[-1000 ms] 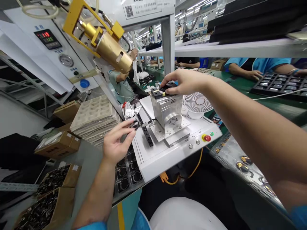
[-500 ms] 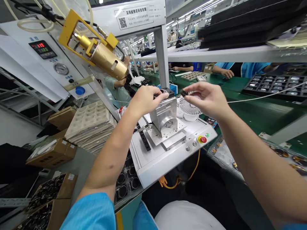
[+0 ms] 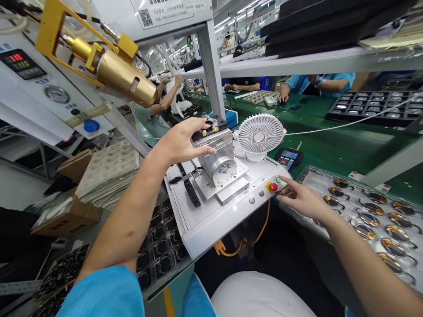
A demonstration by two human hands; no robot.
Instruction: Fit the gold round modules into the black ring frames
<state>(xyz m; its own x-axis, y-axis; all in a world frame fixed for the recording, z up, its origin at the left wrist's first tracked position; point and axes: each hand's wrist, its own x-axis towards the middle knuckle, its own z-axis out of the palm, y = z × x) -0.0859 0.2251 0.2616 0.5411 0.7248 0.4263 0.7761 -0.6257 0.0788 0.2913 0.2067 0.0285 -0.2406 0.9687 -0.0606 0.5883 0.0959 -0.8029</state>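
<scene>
White console edge (image 3: pixel 231 224) beside right hand (image 3: pixel 304 198)

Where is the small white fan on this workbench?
In the head view, the small white fan stands at the back right corner of the white machine base, just right of the silver metal fixture and beyond the red emergency stop button.

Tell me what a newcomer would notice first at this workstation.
A gold-coloured cylinder in a yellow bracket juts out at the upper left. At the centre stands a silver metal fixture block, the left hand beside it and a white desk fan to its right. At lower right, the right hand is near a red emergency stop button, beside a tray of gold-rimmed parts.
</scene>
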